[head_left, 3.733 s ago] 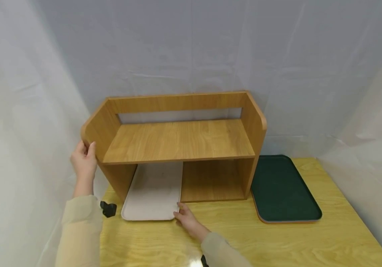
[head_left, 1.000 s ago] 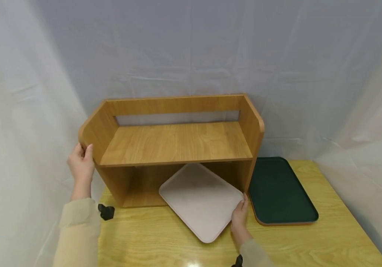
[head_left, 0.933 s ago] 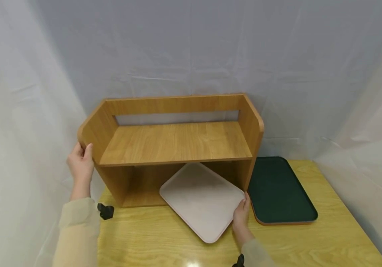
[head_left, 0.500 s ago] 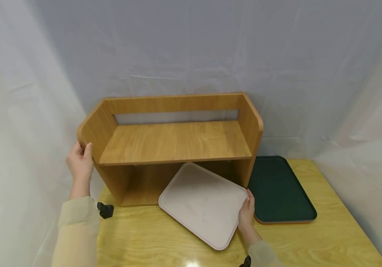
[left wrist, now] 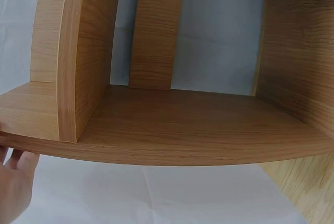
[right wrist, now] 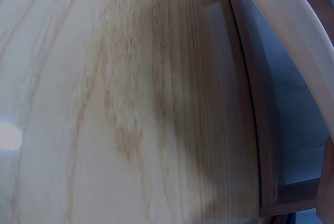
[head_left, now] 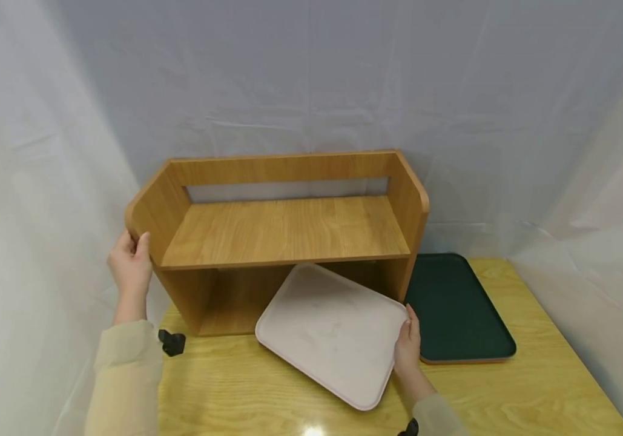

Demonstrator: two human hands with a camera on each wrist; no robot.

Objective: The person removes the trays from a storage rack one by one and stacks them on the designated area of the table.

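My left hand (head_left: 131,269) grips the front edge of the left side panel of a two-level wooden desk shelf (head_left: 289,230). In the left wrist view, fingers (left wrist: 15,182) bend at that panel's edge. With my right hand (head_left: 409,348) I hold a pale pinkish-white tray (head_left: 333,339) by its right edge, thumb on the top side. The tray sits askew, its back corner inside the lower compartment and its front corner out over the table. In the right wrist view the tray's rim (right wrist: 292,25) stands above the tabletop, and only a sliver of the hand shows.
A dark green tray (head_left: 461,309), with an orange-brown edge showing beneath, lies on the yellow wood-grain table (head_left: 224,387) right of the shelf. White sheeting (head_left: 311,72) hangs behind and on both sides.
My right hand has turned the pale tray from straight in the left of the lower compartment to slanted at the right, then drawn it slightly right and nearer. The left hand stays on the panel.
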